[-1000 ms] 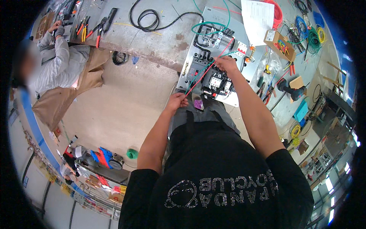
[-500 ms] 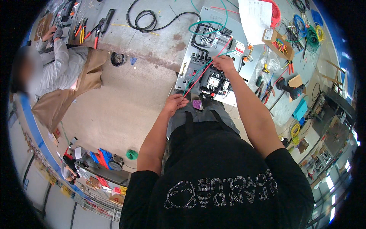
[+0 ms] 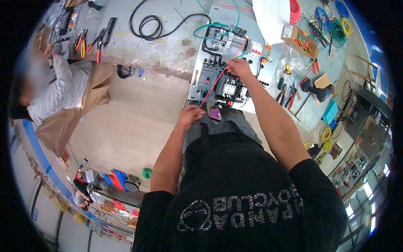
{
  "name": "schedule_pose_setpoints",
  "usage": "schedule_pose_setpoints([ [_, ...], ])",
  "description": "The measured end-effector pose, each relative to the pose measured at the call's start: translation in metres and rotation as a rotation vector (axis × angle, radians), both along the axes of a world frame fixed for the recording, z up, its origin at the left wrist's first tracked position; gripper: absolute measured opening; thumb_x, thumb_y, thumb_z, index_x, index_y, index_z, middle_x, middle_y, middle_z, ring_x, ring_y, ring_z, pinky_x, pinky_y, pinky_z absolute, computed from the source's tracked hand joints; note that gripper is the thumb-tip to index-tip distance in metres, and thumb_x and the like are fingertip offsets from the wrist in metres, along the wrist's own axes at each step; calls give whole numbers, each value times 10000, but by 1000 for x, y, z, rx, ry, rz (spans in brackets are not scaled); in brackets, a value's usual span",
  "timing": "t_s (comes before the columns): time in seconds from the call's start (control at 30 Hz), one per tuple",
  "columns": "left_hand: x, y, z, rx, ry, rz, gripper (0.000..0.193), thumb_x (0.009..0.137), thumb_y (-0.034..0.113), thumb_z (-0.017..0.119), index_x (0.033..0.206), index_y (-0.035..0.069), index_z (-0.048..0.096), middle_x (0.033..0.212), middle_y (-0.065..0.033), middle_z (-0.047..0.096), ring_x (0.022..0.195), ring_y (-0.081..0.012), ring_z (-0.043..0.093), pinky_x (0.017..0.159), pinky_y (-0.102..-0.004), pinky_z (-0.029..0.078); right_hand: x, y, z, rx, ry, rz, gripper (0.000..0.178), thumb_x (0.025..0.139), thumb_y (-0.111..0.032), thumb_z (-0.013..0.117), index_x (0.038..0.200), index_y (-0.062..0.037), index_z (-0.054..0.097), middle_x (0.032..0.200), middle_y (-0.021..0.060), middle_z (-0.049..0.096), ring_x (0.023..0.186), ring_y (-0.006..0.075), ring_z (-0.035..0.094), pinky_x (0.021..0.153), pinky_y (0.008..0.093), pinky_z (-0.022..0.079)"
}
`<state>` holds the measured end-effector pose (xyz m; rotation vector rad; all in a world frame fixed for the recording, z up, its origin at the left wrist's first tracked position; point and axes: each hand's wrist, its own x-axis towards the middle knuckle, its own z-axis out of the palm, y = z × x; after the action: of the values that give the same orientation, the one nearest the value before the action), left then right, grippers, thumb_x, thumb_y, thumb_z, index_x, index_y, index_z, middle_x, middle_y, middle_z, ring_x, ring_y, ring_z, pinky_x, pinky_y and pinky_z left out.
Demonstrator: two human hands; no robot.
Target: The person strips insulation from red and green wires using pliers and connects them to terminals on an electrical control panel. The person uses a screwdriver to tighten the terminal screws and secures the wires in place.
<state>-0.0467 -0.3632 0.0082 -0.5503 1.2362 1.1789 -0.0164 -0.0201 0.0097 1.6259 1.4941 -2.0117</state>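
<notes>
A red wire (image 3: 214, 87) and a green wire (image 3: 205, 88) are running slantwise across the metal board (image 3: 220, 16) with its switches, down to its near edge. The left hand (image 3: 191, 115) is pinching the red wire's lower end between thumb and fingertips, just off that edge; whether it is gripping the green one too, I cannot tell. The right hand (image 3: 240, 68) is reaching over the board, its fingers bent in to the red wire; whether they are gripping or only touching is too small to tell. Compared with a second ago, both hands are keeping their places against the board, while the whole view is sitting further left. Around them, a paper sheet (image 3: 270, 21) is overlapping the board's far corner, a black cable (image 3: 199, 14) is curling leftward, and a drill (image 3: 321, 93) is lying to the right. A co-worker (image 3: 61, 86) is working at far left.
</notes>
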Motion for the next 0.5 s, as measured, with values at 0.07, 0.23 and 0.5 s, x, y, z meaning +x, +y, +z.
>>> schedule_pose_setpoints([
  [0.07, -1, 0, 1, 1, 3, -5, 270, 971, 93, 601, 1200, -26, 520, 1077, -187, 691, 980, -259, 713, 809, -329, 594, 1, 0, -3, -4, -5, -3, 240, 852, -229, 762, 855, 0, 691, 776, 63, 692, 622, 122, 624, 587, 255, 506],
  [0.23, -3, 4, 3, -3, -7, -52, 317, 978, 118, 599, 1233, -40, 498, 1075, -184, 683, 969, -264, 714, 803, -340, 595, 3, 1, -8, 12, -7, 4, 245, 848, -230, 761, 877, 6, 697, 785, 68, 700, 638, 121, 629, 594, 264, 514],
  [0.5, 0, 8, -1, -43, 15, -90, 285, 980, 118, 591, 1204, -44, 521, 1035, -169, 682, 942, -264, 716, 780, -339, 593, 3, 6, -2, -64, 20, 15, 237, 881, -223, 742, 912, 9, 704, 827, 83, 720, 664, 130, 642, 614, 264, 532],
])
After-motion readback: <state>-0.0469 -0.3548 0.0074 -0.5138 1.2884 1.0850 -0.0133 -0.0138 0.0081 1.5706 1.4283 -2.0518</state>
